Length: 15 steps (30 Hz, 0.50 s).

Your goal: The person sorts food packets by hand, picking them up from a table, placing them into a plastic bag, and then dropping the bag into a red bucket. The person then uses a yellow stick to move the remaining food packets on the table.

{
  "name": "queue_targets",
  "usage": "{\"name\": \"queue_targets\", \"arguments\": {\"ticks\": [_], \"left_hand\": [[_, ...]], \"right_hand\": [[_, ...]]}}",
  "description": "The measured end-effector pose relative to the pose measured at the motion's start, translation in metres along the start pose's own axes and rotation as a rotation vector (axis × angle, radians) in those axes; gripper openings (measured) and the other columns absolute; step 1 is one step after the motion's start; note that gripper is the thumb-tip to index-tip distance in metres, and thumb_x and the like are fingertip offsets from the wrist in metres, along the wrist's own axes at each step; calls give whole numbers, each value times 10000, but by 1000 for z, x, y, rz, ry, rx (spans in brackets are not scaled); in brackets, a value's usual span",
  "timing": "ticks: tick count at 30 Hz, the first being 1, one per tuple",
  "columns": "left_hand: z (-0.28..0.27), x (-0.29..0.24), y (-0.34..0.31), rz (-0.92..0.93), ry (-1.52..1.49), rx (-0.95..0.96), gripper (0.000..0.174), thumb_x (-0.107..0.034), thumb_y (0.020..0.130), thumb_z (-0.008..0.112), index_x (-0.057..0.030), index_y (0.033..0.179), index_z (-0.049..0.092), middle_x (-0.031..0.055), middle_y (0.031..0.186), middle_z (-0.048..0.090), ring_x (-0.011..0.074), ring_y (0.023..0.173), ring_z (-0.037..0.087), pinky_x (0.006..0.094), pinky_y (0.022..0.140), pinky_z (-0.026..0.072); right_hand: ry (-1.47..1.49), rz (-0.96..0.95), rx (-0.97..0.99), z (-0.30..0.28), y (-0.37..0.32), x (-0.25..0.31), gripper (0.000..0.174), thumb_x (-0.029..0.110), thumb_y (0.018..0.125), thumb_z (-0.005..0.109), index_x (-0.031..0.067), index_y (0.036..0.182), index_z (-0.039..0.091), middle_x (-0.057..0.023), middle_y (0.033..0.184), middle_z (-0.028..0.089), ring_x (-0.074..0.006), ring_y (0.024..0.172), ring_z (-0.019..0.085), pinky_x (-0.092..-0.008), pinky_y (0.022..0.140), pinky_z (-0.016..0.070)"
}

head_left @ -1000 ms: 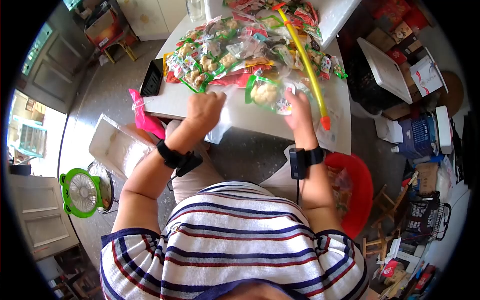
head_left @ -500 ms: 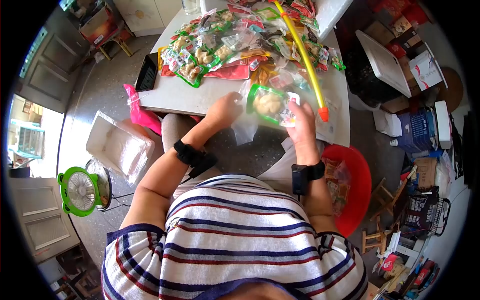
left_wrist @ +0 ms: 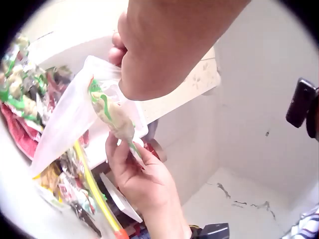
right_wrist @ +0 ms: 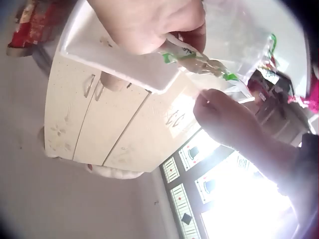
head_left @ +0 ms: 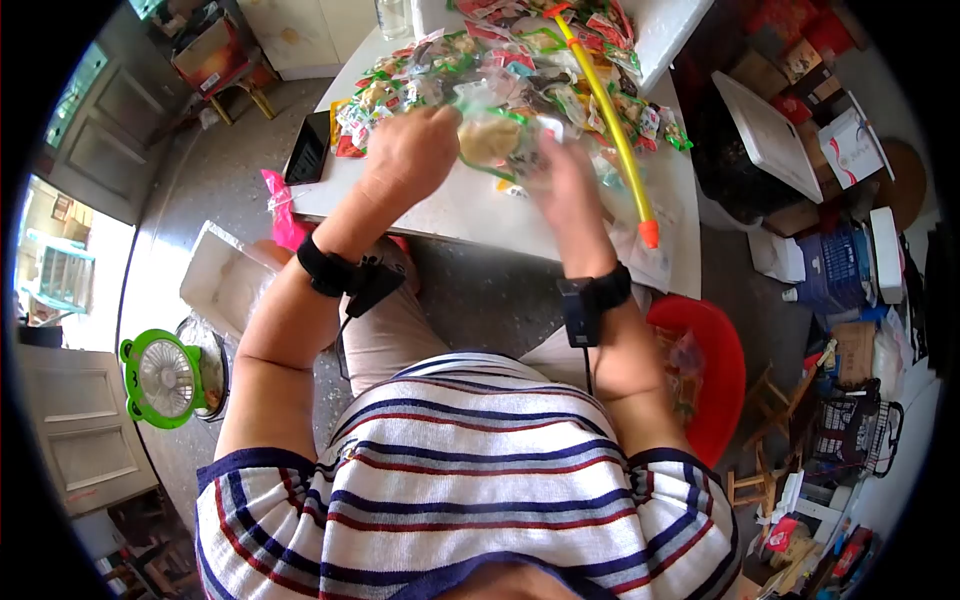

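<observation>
My left hand (head_left: 412,152) is raised over the table with its fingers curled, gripping a thin clear plastic bag (left_wrist: 67,117) by its edge. Blurred by motion, my right hand (head_left: 570,190) pinches one end of a clear food packet (head_left: 490,142) with green edging and pale, lumpy food inside. In the left wrist view the packet stands tilted up from the right hand's fingertips, overlapping the bag near its mouth. The right wrist view shows the packet's far end close to the left hand (right_wrist: 227,117), with the bag spread behind it.
Many similar packets (head_left: 420,95) are heaped on the white table (head_left: 480,215). A yellow tube with orange ends (head_left: 615,120) lies across the heap's right side. A black tray (head_left: 308,148) sits at the left edge; a red tub (head_left: 715,370) stands below right.
Both hands have moved forward over the table. The packet has come left, close to the left hand, while the bag has been lifted from where it hung at the table's front edge.
</observation>
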<state>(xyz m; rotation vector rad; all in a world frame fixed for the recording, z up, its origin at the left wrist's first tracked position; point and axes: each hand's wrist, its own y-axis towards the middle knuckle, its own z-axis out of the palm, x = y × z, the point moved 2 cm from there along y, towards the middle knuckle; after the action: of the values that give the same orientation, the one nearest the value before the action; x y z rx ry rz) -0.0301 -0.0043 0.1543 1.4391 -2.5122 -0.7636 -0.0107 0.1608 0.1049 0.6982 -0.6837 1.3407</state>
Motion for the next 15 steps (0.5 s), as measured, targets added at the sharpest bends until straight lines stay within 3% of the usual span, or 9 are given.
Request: {"name": "queue_targets", "arguments": {"ticks": [1, 3, 5, 7, 9, 11, 15], "left_hand": [[-13, 0, 3, 58, 69, -58, 56, -122, 694, 466, -81, 708, 503, 92, 665, 548, 272, 627, 553, 393, 537, 428], [-21, 8, 6, 189, 141, -151, 67, -139, 715, 482, -78, 726, 456, 90, 669, 511, 298, 594, 520, 386, 503, 417], [-20, 10, -1, 129, 171, -9, 55, -132, 708, 475, -83, 734, 472, 95, 647, 512, 291, 588, 523, 380, 497, 416], [-1, 15, -17, 37, 154, 184, 55, -137, 709, 472, -87, 732, 473, 96, 636, 512, 288, 586, 524, 379, 496, 416], [24, 16, -38, -17, 107, 312, 81, -147, 680, 496, -85, 733, 496, 86, 636, 536, 273, 608, 547, 391, 525, 423], [50, 16, -60, -29, -27, 214, 84, -171, 731, 461, -90, 745, 477, 109, 678, 541, 294, 627, 539, 397, 525, 424], [83, -4, -79, -166, -259, 263, 165, -180, 744, 459, -79, 862, 514, 124, 748, 557, 311, 670, 538, 393, 581, 436]], "right_hand": [[-58, -54, 48, 13, 5, -2, 98, 69, 778, 478, -1, 844, 497, -68, 789, 546, -137, 684, 552, -265, 590, 469], [147, -14, 63, 28, 16, -20, 81, 59, 776, 474, 2, 832, 491, -65, 773, 540, -128, 663, 546, -246, 554, 462], [103, 16, -44, 37, 10, -35, 112, 71, 765, 489, 2, 853, 481, -68, 767, 535, -121, 635, 535, -235, 537, 454], [-330, -155, 18, 21, 1, -51, 133, 79, 756, 498, 2, 861, 474, -70, 764, 528, -124, 628, 529, -239, 532, 451], [-393, -106, 0, 0, -8, -69, 146, 86, 749, 505, 3, 863, 468, -73, 768, 524, -131, 634, 527, -247, 539, 449], [-83, 159, -105, -19, -18, -82, 151, 93, 745, 509, 4, 858, 466, -79, 779, 523, -142, 653, 529, -258, 558, 450], [28, 103, -250, -47, -37, -73, 126, 93, 759, 507, 5, 837, 460, -91, 816, 527, -158, 695, 535, -285, 626, 452]]}}
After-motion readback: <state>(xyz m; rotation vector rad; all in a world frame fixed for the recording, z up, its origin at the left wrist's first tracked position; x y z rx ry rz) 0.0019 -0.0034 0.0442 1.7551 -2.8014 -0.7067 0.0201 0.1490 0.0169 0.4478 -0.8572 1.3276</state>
